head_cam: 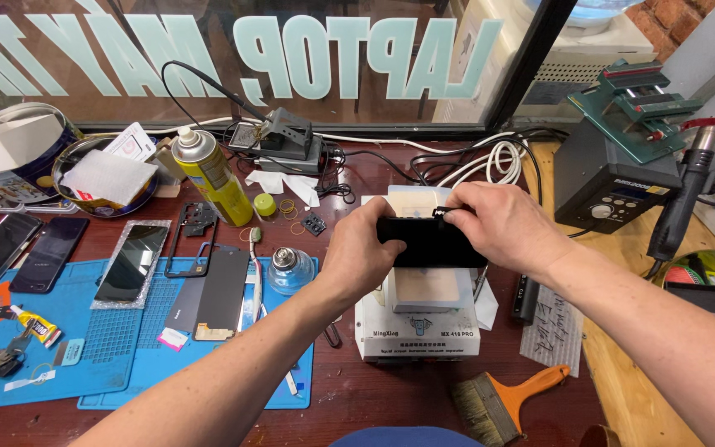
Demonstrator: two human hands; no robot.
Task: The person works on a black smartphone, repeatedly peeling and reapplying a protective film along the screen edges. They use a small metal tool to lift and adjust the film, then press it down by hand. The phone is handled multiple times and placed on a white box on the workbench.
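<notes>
Both hands pinch a black phone above the white heating plate: left hand grips its end, right hand nips its top edge. A brush lies just below; the phone's face is hidden.

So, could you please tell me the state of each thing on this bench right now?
Black phone: held by both hands over the white heating pad.
Left hand: gripping its left end.
Right hand: pinching its top edge.
Yellow spray can: upright, uncapped.
Brush: lying flat.
</notes>
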